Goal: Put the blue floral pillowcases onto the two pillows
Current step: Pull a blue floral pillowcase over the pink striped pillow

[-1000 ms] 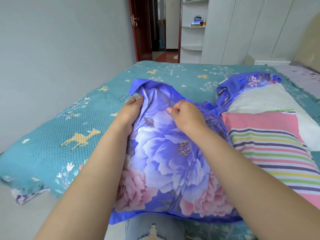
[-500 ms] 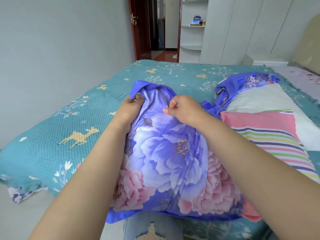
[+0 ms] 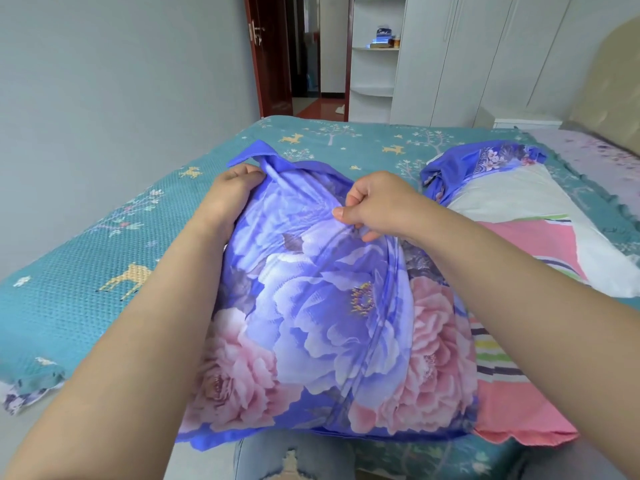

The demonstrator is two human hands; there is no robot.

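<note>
A teal waffle-weave bedspread [image 3: 86, 271] with gold deer covers the bed. On its near edge lies a plump pillow in a smooth, glossy blue floral pillowcase [image 3: 329, 323], printed with big blue and pink peonies. The left hand [image 3: 230, 199] grips the case's far left edge, fingers curled into the cloth. The right hand [image 3: 377, 206] pinches a fold of fabric between thumb and curled fingers. Just right, a bare pink-striped pillow [image 3: 519, 271] lies beside it, with a second blue floral pillowcase [image 3: 478, 164] crumpled at its far end.
</note>
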